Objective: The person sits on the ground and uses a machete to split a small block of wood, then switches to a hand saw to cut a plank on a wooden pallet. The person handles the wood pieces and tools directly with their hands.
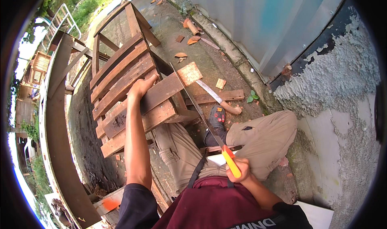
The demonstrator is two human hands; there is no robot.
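A dark wooden board [161, 92] lies across a slatted wooden chair [121, 73], its pale, rough-faced end [189, 73] sticking out past the chair's right side. My left hand [142, 86] is closed over the board's far edge and presses it onto the slats. In my right hand [240, 169], near my lap, is the yellow and orange handle [231, 162] of a handsaw. The saw's long blade [197, 108] slants away to the upper left and crosses the board just beside the pale end. How deep the teeth sit in the wood cannot be made out.
Beyond the pale end, a big knife with a wooden handle [230, 107] lies near my shoe [217, 115]. A plank [225, 96], a wood chip [220, 83] and dry leaves are on the ground. To the right stands a rough wall [330, 80]; at left, a long wooden frame [54, 120].
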